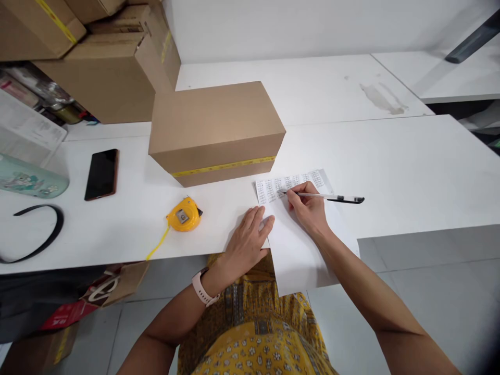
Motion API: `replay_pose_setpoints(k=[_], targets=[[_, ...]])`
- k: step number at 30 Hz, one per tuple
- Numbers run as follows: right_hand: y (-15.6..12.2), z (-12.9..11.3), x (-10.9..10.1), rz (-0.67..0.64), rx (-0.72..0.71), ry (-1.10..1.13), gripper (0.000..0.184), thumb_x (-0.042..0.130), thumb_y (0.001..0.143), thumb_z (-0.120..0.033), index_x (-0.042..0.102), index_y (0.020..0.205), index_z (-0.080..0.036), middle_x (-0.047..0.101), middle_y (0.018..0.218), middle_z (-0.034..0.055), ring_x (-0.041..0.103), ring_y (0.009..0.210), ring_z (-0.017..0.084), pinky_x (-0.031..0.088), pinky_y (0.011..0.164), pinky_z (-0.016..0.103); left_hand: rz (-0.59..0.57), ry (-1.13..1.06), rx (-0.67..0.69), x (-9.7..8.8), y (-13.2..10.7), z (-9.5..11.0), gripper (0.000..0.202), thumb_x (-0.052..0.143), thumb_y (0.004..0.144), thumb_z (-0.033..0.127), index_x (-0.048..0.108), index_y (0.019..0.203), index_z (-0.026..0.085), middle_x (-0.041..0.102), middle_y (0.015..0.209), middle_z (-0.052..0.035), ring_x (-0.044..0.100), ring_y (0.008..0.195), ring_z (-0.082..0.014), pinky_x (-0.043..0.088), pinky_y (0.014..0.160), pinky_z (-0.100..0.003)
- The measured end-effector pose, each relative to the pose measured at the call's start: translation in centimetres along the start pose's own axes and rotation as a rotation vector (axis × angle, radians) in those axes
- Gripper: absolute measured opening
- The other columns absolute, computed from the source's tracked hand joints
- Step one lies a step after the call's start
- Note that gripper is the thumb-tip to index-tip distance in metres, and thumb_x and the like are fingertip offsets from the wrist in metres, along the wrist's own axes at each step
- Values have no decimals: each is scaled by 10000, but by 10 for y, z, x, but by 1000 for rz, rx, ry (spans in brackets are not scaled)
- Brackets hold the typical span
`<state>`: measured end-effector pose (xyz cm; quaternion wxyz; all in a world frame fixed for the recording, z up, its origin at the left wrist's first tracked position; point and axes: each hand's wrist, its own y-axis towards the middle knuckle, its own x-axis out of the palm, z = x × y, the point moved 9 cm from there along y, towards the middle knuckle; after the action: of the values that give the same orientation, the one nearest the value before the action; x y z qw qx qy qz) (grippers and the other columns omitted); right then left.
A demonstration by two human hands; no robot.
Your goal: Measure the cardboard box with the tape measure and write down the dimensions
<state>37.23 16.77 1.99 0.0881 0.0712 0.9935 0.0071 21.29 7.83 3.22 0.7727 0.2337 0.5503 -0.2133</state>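
A white sheet of paper with rows of small print at its top lies on the white table and hangs over the front edge. My right hand is closed on a pen, its tip touching the printed rows. My left hand lies flat with fingers stretched out, pressing the paper's left edge; a pale watch is on that wrist. A yellow tape measure with a bit of tape pulled out rests left of my left hand. A closed cardboard box with a yellow tape stripe stands behind the paper.
A black phone lies face up at the left, beside a mint-green bottle and a black strap. Stacked cardboard boxes fill the back left corner. A red paper bag sits on the floor under the table.
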Motion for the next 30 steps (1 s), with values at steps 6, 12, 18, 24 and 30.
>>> replay_pose_setpoints(k=[6, 12, 18, 24, 30], targets=[[-2, 3, 5, -68, -36, 40, 279, 742, 841, -464, 584, 897, -242, 647, 748, -9, 609, 668, 163, 492, 645, 337, -6, 26, -3, -1, 0, 0, 693, 709, 821, 217, 433, 1448, 109, 446, 1528, -247, 379, 1463, -400, 377, 1191, -561], [-9, -11, 29, -167, -58, -36, 306, 644, 900, -430, 470, 732, -243, 464, 582, -55, 418, 521, 119, 333, 506, 280, 2, 3, -7, 1, 0, 0, 683, 693, 833, 230, 426, 1453, 131, 453, 1522, -224, 363, 1471, -388, 376, 1189, -572], [-14, -18, 51, -227, -157, -138, 270, 629, 889, -341, 433, 728, -248, 394, 575, -60, 382, 530, 122, 303, 515, 280, 8, -2, -14, 2, 1, 0, 684, 703, 825, 248, 435, 1442, 124, 455, 1513, -229, 376, 1457, -392, 390, 1179, -565], [-15, -17, 50, -223, -174, -159, 261, 611, 905, -346, 442, 732, -248, 396, 586, -57, 375, 531, 123, 305, 521, 286, 2, 21, -6, -1, 1, 1, 693, 709, 819, 238, 436, 1442, 107, 456, 1509, -235, 384, 1451, -397, 378, 1191, -553], [-16, -18, 51, -231, -181, -180, 251, 601, 914, -326, 442, 737, -246, 396, 596, -56, 373, 539, 122, 311, 530, 291, 15, 24, 3, -1, 0, 2, 690, 708, 817, 226, 436, 1438, 93, 461, 1496, -240, 389, 1446, -396, 377, 1193, -545]])
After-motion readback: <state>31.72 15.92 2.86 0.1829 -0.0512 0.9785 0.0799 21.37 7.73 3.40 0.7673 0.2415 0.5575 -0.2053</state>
